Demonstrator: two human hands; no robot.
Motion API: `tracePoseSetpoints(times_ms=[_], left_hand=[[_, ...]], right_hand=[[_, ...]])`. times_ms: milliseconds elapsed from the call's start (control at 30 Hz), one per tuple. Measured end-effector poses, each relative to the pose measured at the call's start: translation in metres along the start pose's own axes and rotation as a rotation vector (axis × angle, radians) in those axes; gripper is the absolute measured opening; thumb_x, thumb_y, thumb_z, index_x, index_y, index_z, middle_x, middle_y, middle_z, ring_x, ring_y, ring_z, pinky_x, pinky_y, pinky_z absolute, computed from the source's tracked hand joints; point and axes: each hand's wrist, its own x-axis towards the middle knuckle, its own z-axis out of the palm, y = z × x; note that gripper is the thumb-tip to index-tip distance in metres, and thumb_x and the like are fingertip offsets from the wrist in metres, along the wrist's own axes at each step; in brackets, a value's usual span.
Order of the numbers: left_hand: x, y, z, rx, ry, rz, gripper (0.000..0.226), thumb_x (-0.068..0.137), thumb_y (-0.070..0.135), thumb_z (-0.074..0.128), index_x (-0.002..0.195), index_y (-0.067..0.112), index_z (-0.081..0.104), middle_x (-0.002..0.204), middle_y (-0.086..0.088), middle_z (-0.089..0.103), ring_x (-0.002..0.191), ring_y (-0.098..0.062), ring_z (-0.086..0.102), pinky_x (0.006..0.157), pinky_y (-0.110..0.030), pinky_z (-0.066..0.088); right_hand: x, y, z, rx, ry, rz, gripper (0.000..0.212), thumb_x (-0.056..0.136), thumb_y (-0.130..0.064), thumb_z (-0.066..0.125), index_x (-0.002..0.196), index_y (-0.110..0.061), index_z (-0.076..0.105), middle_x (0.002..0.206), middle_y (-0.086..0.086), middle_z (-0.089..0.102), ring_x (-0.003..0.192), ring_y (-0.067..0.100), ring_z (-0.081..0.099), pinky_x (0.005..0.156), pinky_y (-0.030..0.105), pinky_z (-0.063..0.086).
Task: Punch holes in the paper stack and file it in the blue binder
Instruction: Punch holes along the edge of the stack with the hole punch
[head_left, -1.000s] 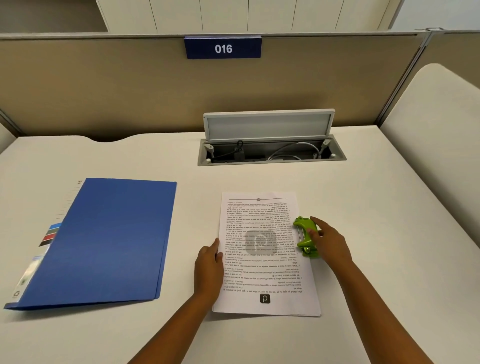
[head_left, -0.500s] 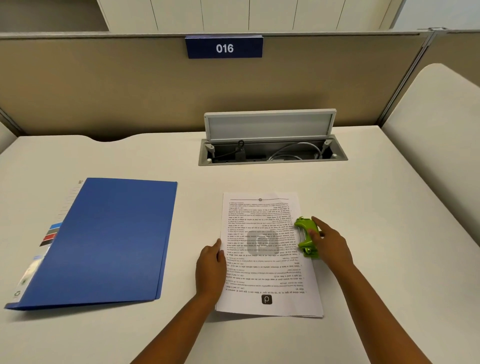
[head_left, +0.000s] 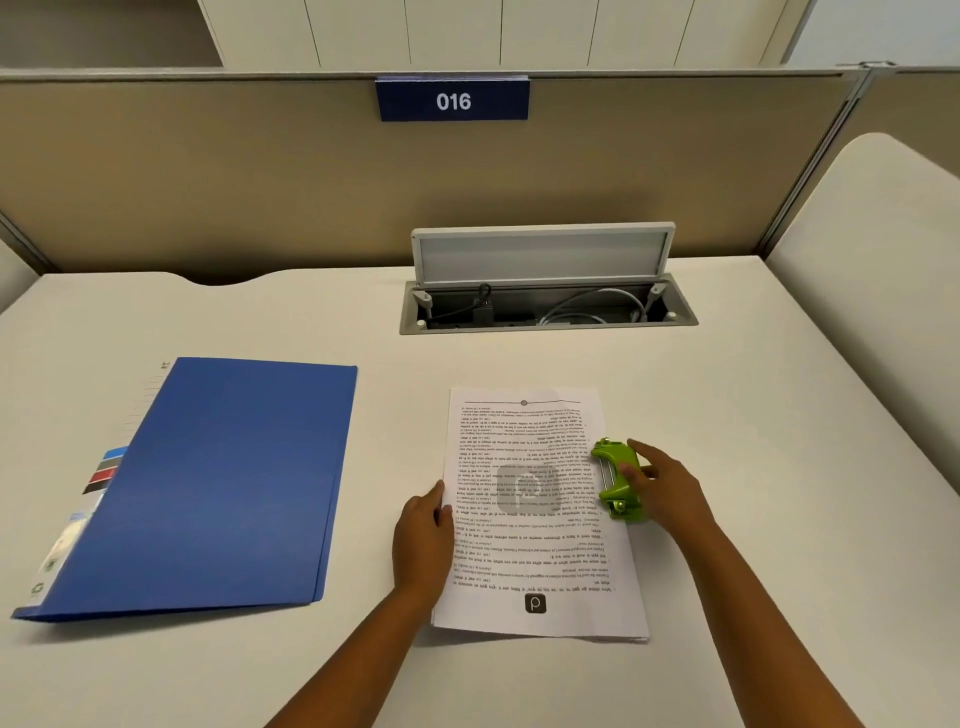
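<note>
A stack of printed paper (head_left: 524, 493) lies on the white desk in front of me, its text upside down. A green hole punch (head_left: 615, 483) sits over the stack's right edge, about halfway along it. My right hand (head_left: 662, 486) grips the punch from the right, thumb and fingers on its body. My left hand (head_left: 423, 540) rests flat on the stack's left edge and holds the sheets down. The closed blue binder (head_left: 218, 483) lies flat to the left, apart from the paper, with coloured index tabs showing along its left side.
A cable box (head_left: 545, 306) is sunk into the desk behind the paper, its grey lid standing up. A beige partition with a "016" sign (head_left: 452, 100) runs along the back. Another desk (head_left: 883, 291) adjoins on the right.
Almost nothing moved. Both hands, the punch and the paper stay where they were; only the view drifted slightly.
</note>
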Motion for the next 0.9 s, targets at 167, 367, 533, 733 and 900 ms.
tracePoseSetpoints(times_ms=[167, 367, 533, 733, 900], left_hand=[[0.003, -0.004, 0.000, -0.031, -0.005, -0.019, 0.042, 0.093, 0.020, 0.044, 0.135, 0.012, 0.041, 0.126, -0.007, 0.056, 0.105, -0.020, 0.057, 0.082, -0.022, 0.044], [0.003, -0.007, 0.001, -0.024, 0.016, 0.005, 0.036, 0.094, 0.018, 0.041, 0.129, 0.013, 0.048, 0.107, -0.003, 0.061, 0.088, -0.011, 0.055, 0.064, -0.006, 0.039], [0.002, -0.009, 0.003, 0.020, 0.015, 0.014, 0.042, 0.094, 0.017, 0.041, 0.136, 0.018, 0.038, 0.098, 0.001, 0.053, 0.083, -0.010, 0.053, 0.060, -0.005, 0.038], [-0.001, -0.007, 0.005, 0.077, 0.037, 0.040, 0.045, 0.093, 0.020, 0.041, 0.138, 0.020, 0.033, 0.095, 0.003, 0.049, 0.073, -0.003, 0.049, 0.053, -0.003, 0.041], [-0.001, -0.007, 0.009, 0.134, 0.058, 0.040, 0.044, 0.094, 0.020, 0.041, 0.137, 0.019, 0.035, 0.094, 0.003, 0.048, 0.071, -0.005, 0.049, 0.052, -0.005, 0.037]], right_hand=[[0.021, -0.003, -0.007, 0.107, 0.086, 0.056, 0.041, 0.091, -0.044, 0.044, 0.124, -0.021, 0.053, 0.117, 0.013, 0.062, 0.105, 0.033, 0.059, 0.091, 0.050, 0.049], [0.049, -0.028, -0.001, 0.001, 0.118, 0.022, 0.039, 0.097, -0.032, 0.037, 0.127, -0.010, 0.048, 0.130, 0.018, 0.054, 0.119, 0.036, 0.049, 0.097, 0.040, 0.038], [0.059, -0.039, 0.014, -0.159, 0.224, -0.031, 0.039, 0.098, -0.023, 0.032, 0.132, -0.007, 0.041, 0.130, 0.020, 0.051, 0.121, 0.039, 0.043, 0.097, 0.045, 0.037], [0.058, -0.034, 0.025, -0.287, 0.316, -0.075, 0.038, 0.098, -0.022, 0.033, 0.132, -0.007, 0.042, 0.126, 0.018, 0.055, 0.117, 0.037, 0.046, 0.092, 0.046, 0.040], [0.058, -0.030, 0.029, -0.373, 0.396, -0.130, 0.037, 0.097, -0.022, 0.035, 0.129, -0.007, 0.045, 0.120, 0.017, 0.059, 0.110, 0.036, 0.052, 0.090, 0.047, 0.041]])
